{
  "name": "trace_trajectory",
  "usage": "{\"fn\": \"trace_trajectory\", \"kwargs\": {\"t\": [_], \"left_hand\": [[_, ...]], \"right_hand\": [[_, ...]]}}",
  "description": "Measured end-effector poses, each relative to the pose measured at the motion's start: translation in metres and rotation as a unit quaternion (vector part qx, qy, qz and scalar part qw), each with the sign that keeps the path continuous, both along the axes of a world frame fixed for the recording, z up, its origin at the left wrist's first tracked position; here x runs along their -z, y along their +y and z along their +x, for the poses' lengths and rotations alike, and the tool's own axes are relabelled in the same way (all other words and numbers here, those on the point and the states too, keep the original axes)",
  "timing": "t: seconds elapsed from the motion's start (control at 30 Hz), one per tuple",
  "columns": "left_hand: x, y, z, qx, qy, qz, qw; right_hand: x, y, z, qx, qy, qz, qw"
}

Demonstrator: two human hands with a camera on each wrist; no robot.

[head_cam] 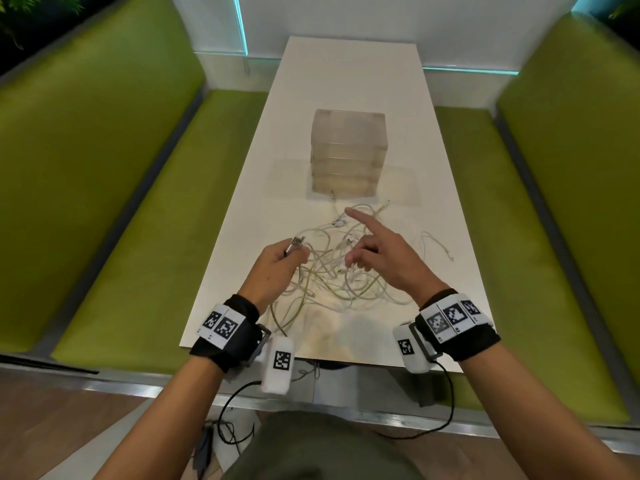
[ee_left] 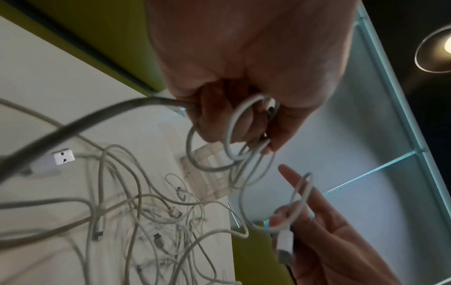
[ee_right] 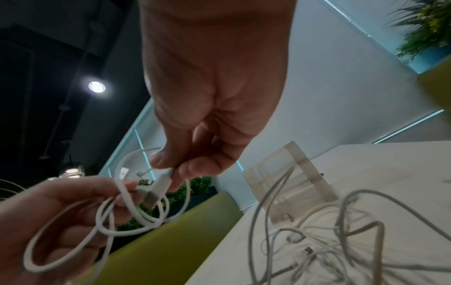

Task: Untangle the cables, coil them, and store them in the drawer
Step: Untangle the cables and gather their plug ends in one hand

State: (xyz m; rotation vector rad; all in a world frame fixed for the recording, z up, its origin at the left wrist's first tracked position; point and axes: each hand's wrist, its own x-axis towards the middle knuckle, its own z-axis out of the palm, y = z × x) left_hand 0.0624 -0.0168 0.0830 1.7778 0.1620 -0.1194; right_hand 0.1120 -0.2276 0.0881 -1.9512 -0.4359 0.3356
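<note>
L hand [head_cam: 277, 268] sits over the near-left part of the table [head_cam: 346, 81], fingers curled round a few small loops of a white cable [ee_left: 227, 135]; a metal USB plug [head_cam: 296, 244] sticks out past its thumb. R hand [head_cam: 384, 258] is over the middle of the near end, index finger straight and pointing toward the far end, other fingers bent. In the R wrist cam its thumb and a finger pinch a white plug housing on that same cable, approx. level with the L hand's loops. The head cam doesn't show that grip clearly, so it's probably a pinch but hard to confirm from above.

The rest of the cables [head_cam: 332, 271] lie in a loose tangle on the near half of the table, under and between both hands, w/ one strand trailing toward the right edge. The clear drawer unit [head_cam: 348, 154] stands at the table's centre, just beyond the tangle, its drawers closed. Green benches [head_cam: 104, 202] run along both long edges.
</note>
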Motion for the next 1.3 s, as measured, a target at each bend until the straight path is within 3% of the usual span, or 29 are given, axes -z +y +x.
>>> {"fn": "trace_trajectory", "kwargs": {"t": [0.1, 0.3, 0.4, 0.67, 0.83, 1.0, 1.17, 1.3], "left_hand": [[-0.012, -0.008, -0.013, 0.075, 0.020, -0.020, 0.997], [-0.016, -0.018, -0.022, 0.145, 0.011, -0.029, 0.989], [-0.002, -0.010, -0.021, 0.124, 0.033, -0.056, 0.990], [0.002, 0.010, -0.014, -0.011, 0.046, -0.276, 0.960], [0.000, 0.008, -0.012, -0.026, 0.019, -0.281, 0.959], [-0.005, 0.002, -0.009, -0.027, 0.025, -0.315, 0.948], [-0.002, 0.000, -0.012, 0.004, 0.013, -0.297, 0.955], [0.001, 0.001, -0.012, -0.004, -0.014, -0.298, 0.954]], "right_hand": [[-0.001, 0.005, -0.009, -0.073, 0.026, -0.012, 0.997], [0.007, 0.017, -0.016, -0.071, 0.076, -0.004, 0.995], [0.007, 0.015, -0.017, -0.068, 0.082, -0.014, 0.994], [0.015, -0.003, -0.026, -0.009, 0.080, -0.009, 0.997], [0.028, -0.003, -0.045, -0.090, 0.103, -0.089, 0.987], [0.067, 0.010, -0.078, -0.219, 0.086, -0.215, 0.948], [0.085, 0.017, -0.095, -0.239, 0.071, -0.281, 0.927], [0.092, 0.015, -0.101, -0.213, 0.081, -0.273, 0.935]]}}
